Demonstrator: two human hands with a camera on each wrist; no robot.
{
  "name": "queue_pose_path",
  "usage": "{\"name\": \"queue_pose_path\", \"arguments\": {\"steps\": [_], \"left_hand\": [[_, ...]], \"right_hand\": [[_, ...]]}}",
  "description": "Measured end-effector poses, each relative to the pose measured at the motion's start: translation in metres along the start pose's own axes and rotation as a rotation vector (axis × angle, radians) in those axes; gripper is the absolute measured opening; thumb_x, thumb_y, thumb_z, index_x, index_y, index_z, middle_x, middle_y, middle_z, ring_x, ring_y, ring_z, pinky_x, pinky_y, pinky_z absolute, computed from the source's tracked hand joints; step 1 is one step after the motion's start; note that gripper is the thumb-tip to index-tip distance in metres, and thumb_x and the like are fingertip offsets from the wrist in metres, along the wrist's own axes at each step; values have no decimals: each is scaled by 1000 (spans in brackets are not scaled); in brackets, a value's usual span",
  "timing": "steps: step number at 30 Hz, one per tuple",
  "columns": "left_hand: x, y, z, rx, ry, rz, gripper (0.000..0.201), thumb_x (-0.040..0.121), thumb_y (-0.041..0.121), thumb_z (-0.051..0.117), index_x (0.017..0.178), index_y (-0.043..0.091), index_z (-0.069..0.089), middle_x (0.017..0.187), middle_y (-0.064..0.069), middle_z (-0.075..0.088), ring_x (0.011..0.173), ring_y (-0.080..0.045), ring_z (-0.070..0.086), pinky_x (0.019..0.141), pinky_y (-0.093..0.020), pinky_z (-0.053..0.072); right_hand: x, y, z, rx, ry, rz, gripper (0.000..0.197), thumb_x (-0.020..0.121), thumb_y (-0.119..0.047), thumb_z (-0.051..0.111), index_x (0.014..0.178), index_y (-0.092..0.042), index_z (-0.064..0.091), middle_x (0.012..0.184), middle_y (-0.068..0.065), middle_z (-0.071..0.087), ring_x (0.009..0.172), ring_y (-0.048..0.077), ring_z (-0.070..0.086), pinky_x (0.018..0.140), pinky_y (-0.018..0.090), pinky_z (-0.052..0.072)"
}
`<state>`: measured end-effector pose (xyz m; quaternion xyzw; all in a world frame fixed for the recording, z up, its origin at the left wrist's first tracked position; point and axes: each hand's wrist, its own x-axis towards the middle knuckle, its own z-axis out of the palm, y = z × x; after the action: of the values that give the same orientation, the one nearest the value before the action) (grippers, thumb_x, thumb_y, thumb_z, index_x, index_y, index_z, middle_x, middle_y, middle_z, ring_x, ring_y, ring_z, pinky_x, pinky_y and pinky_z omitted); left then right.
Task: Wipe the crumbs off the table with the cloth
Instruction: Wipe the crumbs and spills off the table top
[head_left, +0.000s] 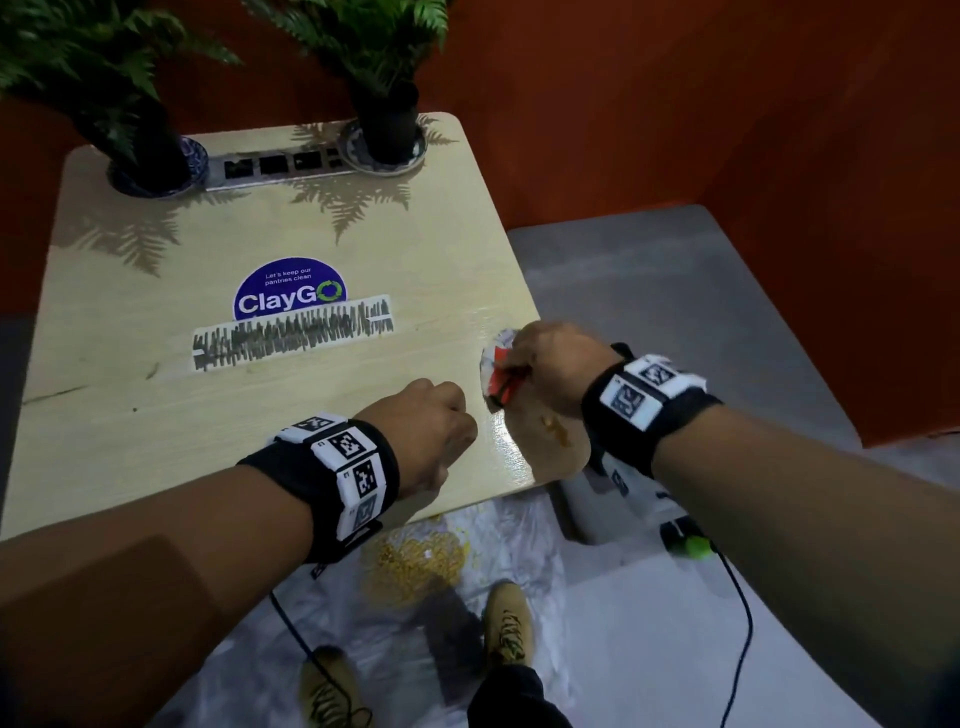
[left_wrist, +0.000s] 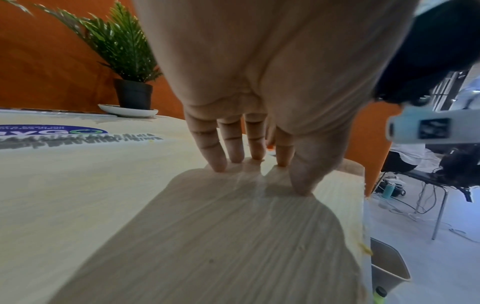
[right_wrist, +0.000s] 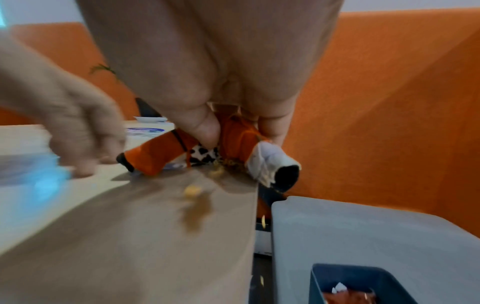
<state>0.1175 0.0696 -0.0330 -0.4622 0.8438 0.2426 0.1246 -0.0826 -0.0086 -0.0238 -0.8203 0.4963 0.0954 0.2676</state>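
On the light wooden table (head_left: 260, 415), my right hand (head_left: 545, 358) grips a crumpled orange, white and black cloth (head_left: 496, 374) at the right edge. The right wrist view shows thumb and fingers (right_wrist: 207, 131) pinching the cloth (right_wrist: 155, 158), part of which hangs over the edge. A few yellow crumbs (head_left: 553, 426) lie just nearer than the cloth, and these crumbs (right_wrist: 192, 190) appear blurred from the wrist. My left hand (head_left: 436, 415) rests left of the cloth, holding nothing. Its fingertips (left_wrist: 221, 166) touch the table (left_wrist: 78, 195).
Two potted ferns (head_left: 384, 124) (head_left: 150, 156) stand at the table's far edge beside a socket strip (head_left: 275, 163). A ClayGo sticker (head_left: 291, 291) marks the middle. Right of the table is a grey surface (head_left: 675, 338). A plastic sheet on the floor holds fallen crumbs (head_left: 415, 561). A blue bin (right_wrist: 358, 283) sits below.
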Motion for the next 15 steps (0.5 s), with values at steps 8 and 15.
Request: {"name": "queue_pose_path", "arguments": {"steps": [8,15], "left_hand": [[-1,4,13,8,66,56,40,69,10,59,105,27,62,116,4,50,99,-23,45,71,-37,47],[-3,5,17,19,56,56,35,66,8,58,95,26,63,114,1,52,90,-22,45,66,-41,52]], "right_hand": [[-107,-18,55,-64,40,-133,42,75,0,64,90,-38,75,102,-13,62,96,13,56,79,30,51],[-59,-3,-4,214,207,51,21,73,-8,72,85,-24,79,91,-6,77,87,14,70,85,31,56]]}}
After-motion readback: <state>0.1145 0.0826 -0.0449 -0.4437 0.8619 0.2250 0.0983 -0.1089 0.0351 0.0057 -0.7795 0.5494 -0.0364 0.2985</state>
